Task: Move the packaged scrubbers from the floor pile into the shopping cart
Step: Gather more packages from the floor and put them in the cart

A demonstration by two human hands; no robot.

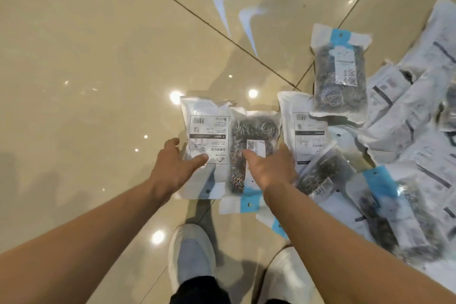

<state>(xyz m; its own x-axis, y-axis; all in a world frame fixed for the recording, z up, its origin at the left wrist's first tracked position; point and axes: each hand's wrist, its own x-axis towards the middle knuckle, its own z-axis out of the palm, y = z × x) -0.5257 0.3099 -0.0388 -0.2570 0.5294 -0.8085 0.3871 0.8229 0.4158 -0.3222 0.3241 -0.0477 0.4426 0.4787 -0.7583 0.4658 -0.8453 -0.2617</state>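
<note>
Pile of packets [407,131] cut off by the right edge, its far part smeared by blur. Print on the white packet [207,140] too small to read. Fingers of the right hand [270,168] hidden behind its own back, so grip on the scrubber packet [251,136] not clear. Both shoes [192,254] cropped at the bottom edge. No cart in view.

Two scrubber packs [229,148] lie overlapped on the floor [86,69], left of the pile [394,143], before the shoes [192,254].
</note>
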